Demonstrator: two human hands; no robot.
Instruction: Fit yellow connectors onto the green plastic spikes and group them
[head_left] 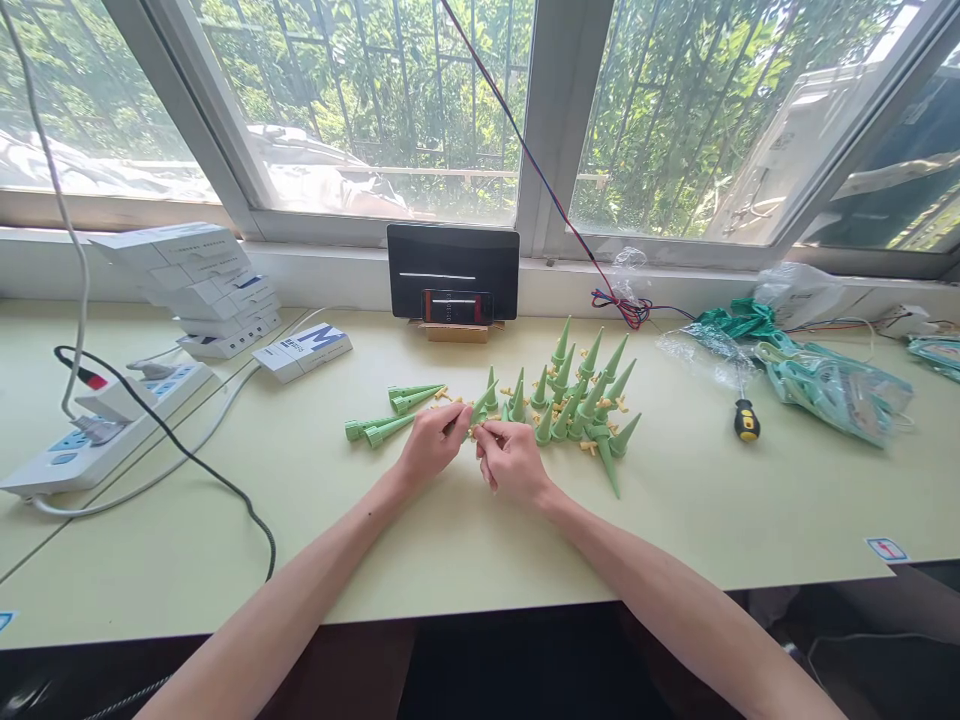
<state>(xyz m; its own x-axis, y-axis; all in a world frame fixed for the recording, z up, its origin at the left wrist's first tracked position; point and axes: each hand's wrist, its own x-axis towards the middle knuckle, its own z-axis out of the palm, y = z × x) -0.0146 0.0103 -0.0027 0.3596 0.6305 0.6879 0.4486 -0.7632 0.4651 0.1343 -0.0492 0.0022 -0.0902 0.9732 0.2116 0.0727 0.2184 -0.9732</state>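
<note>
My left hand is closed in a pinch on a green plastic spike, partly covered by the fingers. Right beside it, my right hand has its fingers pressed together close to the spike's lower end; what they grip is hidden, though a bit of yellow shows there. To the right stands a cluster of green cone-shaped spikes, many with small yellow valve-like pieces. One spike points toward me. Several more spikes lie on their sides left of my left hand.
A tablet with a phone before it leans at the window. Left are stacked white boxes, a flat box and a power strip with cables. Right are a screwdriver and bagged green parts.
</note>
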